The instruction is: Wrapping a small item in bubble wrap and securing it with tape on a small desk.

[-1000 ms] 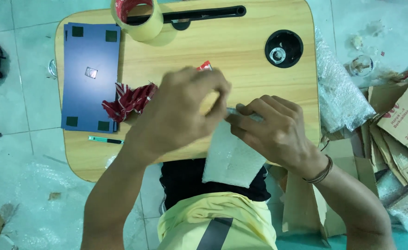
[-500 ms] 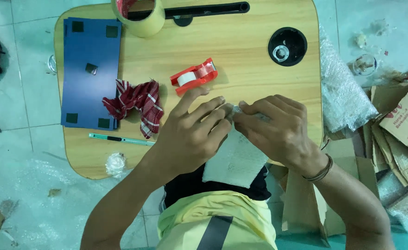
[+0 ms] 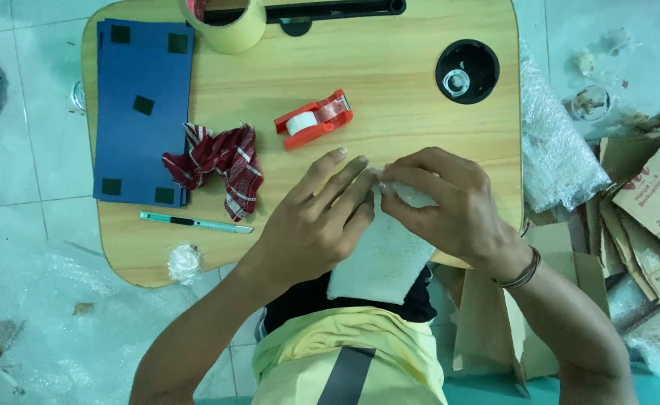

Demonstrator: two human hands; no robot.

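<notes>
Left hand (image 3: 316,225): forearm rising from the lower left, palm down, fingers extended and lying flat on the upper left part of a white bubble-wrap padded pouch (image 3: 381,259); grip not closed, pressing rather than clasping. Right hand (image 3: 450,202): forearm entering from the lower right with a thin dark band at the wrist, fingers curled, grip pinched on the pouch's top edge, fingertips meeting those of the left hand. Pouch: lies at the near edge of the light wooden lap worktop (image 3: 390,82), its lower half overhanging toward the person's lap. Just beyond the left fingertips, apart from them: red plastic tape dispenser with a white roll (image 3: 312,120). Left of the hands: crumpled red-and-white checked cloth (image 3: 221,161), touching a stack of dark blue sheets with black square patches (image 3: 144,112); a slim teal pen-shaped cutter (image 3: 195,222) near the front edge. Far edge: wide roll of tan tape (image 3: 232,28); round black cup recess (image 3: 467,71) at the right rear. Open bare wood lies between dispenser and recess. Right of the worktop: clear bubble wrap (image 3: 558,157) and brown cardboard pieces (image 3: 645,217) on the floor.
</notes>
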